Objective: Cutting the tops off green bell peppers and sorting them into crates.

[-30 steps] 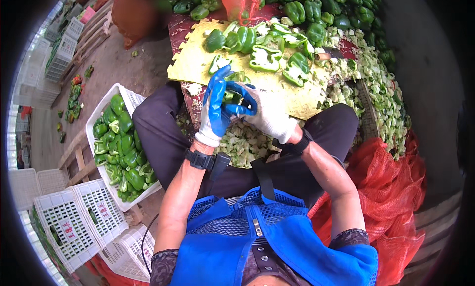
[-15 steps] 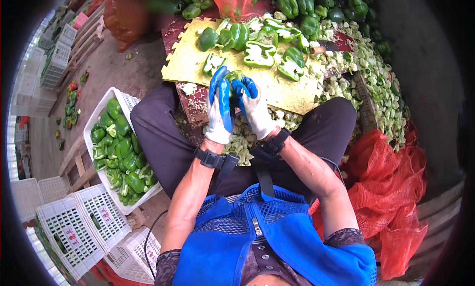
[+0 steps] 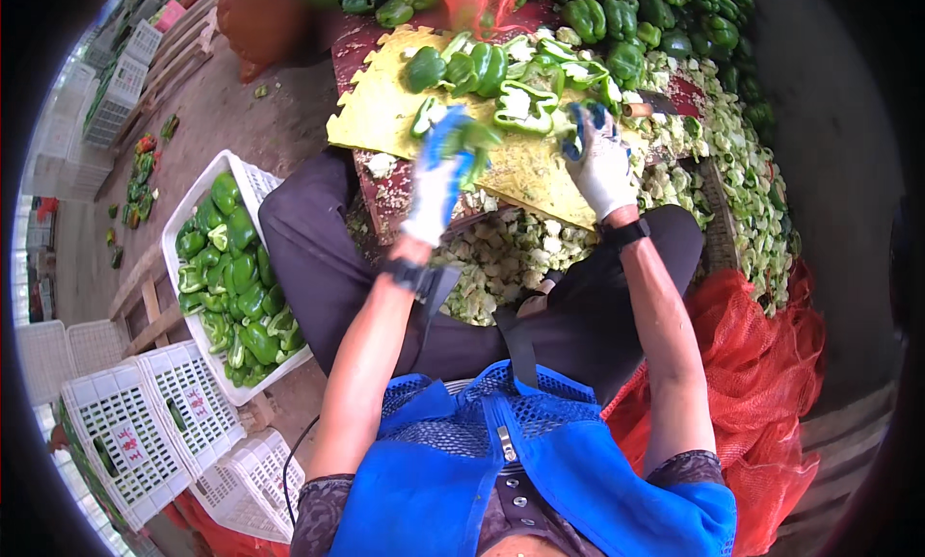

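My left hand (image 3: 441,176), in a white glove with blue-coated fingers, is blurred by motion and closed on a green pepper piece (image 3: 476,145) above the yellow foam mat (image 3: 371,114). My right hand (image 3: 601,162), gloved alike, is at the mat's right side, its fingers bent round a halved green pepper (image 3: 610,91) that they mostly cover. Beyond the hands on the mat lie an opened pepper half (image 3: 525,107) with pale core showing, whole peppers (image 3: 426,69) and more cut pieces. A knife with a wooden handle (image 3: 637,110) rests just beyond my right hand.
A white crate (image 3: 224,162) of cut peppers stands left of my knee. Whole peppers (image 3: 655,13) pile up at the back. Discarded cores (image 3: 747,191) heap at the right and below the board. Red mesh sacks (image 3: 732,364) lie right; white crates (image 3: 125,441) stand lower left.
My hands were together around a pepper and have parted. The left has swung slightly left and down with the piece; the right has moved right onto the halved pepper.
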